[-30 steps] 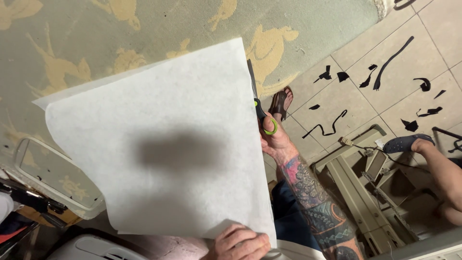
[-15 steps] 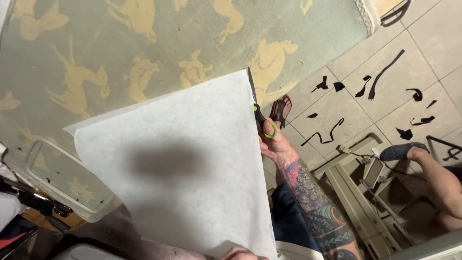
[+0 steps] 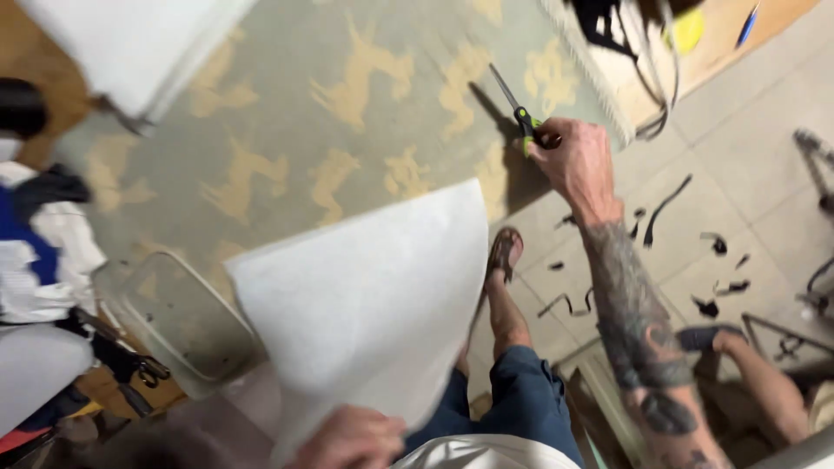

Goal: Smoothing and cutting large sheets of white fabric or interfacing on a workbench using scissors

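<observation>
Right hand: the right hand [image 3: 575,161] is up and out over the edge of the rug, arm stretched away from the body, tattoos all down the forearm.
Right grip: closed around the green handles of the scissors [image 3: 519,111]; blades look shut or close to it and point up-left, away from the hand.
Scissors spot: in the air over the rug, well apart from the sheet, throwing a dark shadow on the rug just beside them.
Left hand: the left hand [image 3: 352,439] is low at the bottom of the view, close to the body.
Left grip: pinching the bottom edge of the white sheet [image 3: 365,304], fingers wrapped on it.
Sheet: big, pale, a bit floppy; held up in front of the person, it covers part of the rug and the clear tray behind it.
Rug: the green rug [image 3: 304,113] has tan animal shapes and a fringed edge at the upper right.
Floor: the tile floor [image 3: 738,148] on the right has dark strips and scraps [image 3: 665,204] scattered on it.
Feet: sandalled foot [image 3: 504,252] on the tiles just under the sheet's right edge; another person's leg [image 3: 756,373] at the lower right.
Left side: clear plastic tray [image 3: 178,326] by a blurry pile of clothes.
</observation>
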